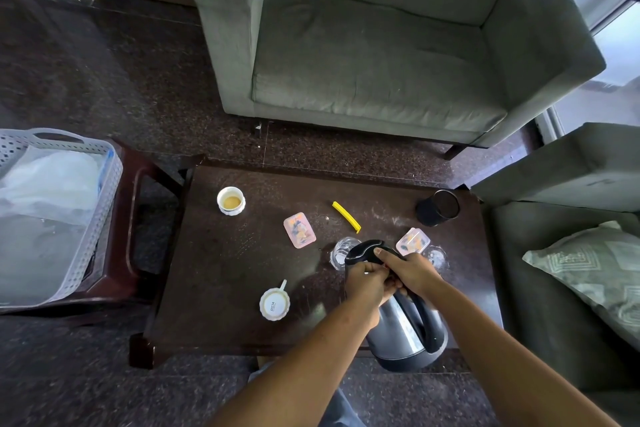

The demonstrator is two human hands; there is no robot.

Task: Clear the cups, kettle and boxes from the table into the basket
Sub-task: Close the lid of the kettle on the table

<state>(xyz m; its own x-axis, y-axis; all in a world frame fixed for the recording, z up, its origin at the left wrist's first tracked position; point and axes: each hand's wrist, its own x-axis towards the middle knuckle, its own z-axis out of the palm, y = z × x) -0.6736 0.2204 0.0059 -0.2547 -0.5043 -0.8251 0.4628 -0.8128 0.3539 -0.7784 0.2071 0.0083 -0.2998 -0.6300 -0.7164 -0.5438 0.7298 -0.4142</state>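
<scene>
A steel kettle [398, 333] with a black handle and lid is tilted over the near right edge of the dark table [225, 270]. My left hand [365, 279] grips its top by the lid. My right hand [410, 269] holds the top of the handle, thumb on the lid. A white cup [231, 200] with tea dregs stands far left. Another white cup [274, 303] lies upside down near the front. Two pink boxes sit mid-table [299, 230] and beside my right hand [412, 240]. A black cup [438, 208] stands far right. The grey basket [104, 191] rests on a stool at left.
Two clear glasses [341, 251] [438, 256] stand behind my hands. A yellow strip [346, 217] lies on the table. A grey armchair [381, 45] faces the far side and a sofa with a cushion [588, 270] flanks the right. The basket holds clear plastic.
</scene>
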